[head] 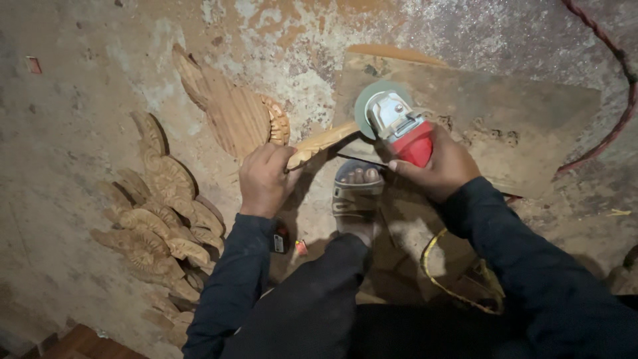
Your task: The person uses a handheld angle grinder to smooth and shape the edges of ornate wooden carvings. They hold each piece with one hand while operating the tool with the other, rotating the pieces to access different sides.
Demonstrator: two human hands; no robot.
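My left hand [264,178] grips a long carved wooden piece [322,143] that slants up to the right. My right hand [440,167] holds a red angle grinder [399,126]; its grey disc [372,106] touches the upper end of the carved piece. Both arms wear dark sleeves. My sandalled foot [357,193] rests on the floor just below the grinder, between the two hands.
A stack of carved shell-shaped wooden pieces [156,219] lies at the left, and a larger carved fan piece [232,110] sits behind my left hand. A flat board [505,113] lies under the grinder. A red cable [615,100] curves at the right, a yellow cord [438,279] near my leg.
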